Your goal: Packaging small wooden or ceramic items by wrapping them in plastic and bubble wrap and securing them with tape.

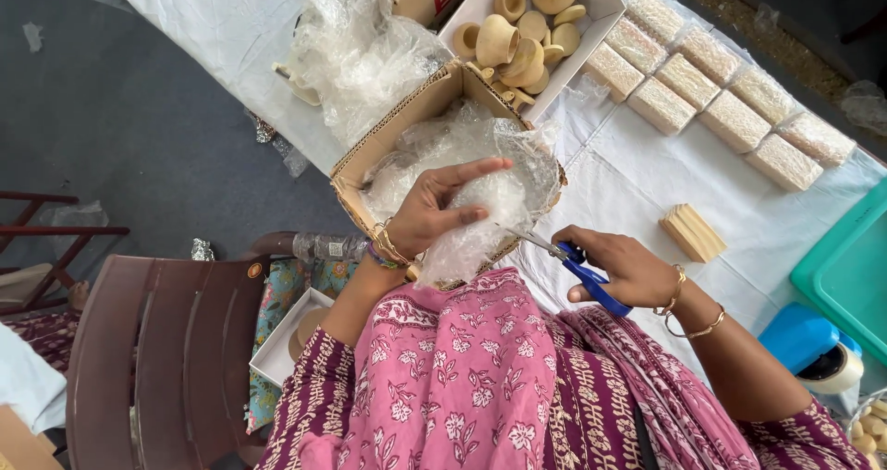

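Nearest: pink and maroon printed cloth (480,387) filling the lower frame. Left of it, brown plastic chair (157,350), with a small white box (282,345) wedged between chair and lap. Little free room on that side.

Right hand (624,267), bangled at the wrist, closed around blue-handled scissors (568,259); fingers through the loops, blades slightly parted, tips pointing left toward the wrap. To its right, open white tablecloth (637,179), bare as far as a small wooden block (691,232). Beyond that, at the frame edge, a teal tray (845,271); below it a blue tape dispenser (808,341).

Left hand (434,213) holding a bundle of clear bubble wrap (494,216), thumb on the near side, fingers stretched long across the top. Grip loose and wide rather than clenched. Wrap cloudy-white, crumpled, loose tail hanging toward the lap. Contents, if any, hidden.

Bundle held just over the near corner of an open cardboard box (407,123), tilted, flaps up, lined with more bubble wrap. Box overhanging the table edge toward the lap; dark floor (139,109) to its left.

Farther: loose clear plastic (356,45) heaped left of the box. Just behind the box, white carton (596,3) packed with pale wooden cups and pots (517,40), jumbled, some upright, some tipped. Right of that, two rows of clear-wrapped rectangular packs (711,91) running diagonally toward the far right edge, touching side to side.
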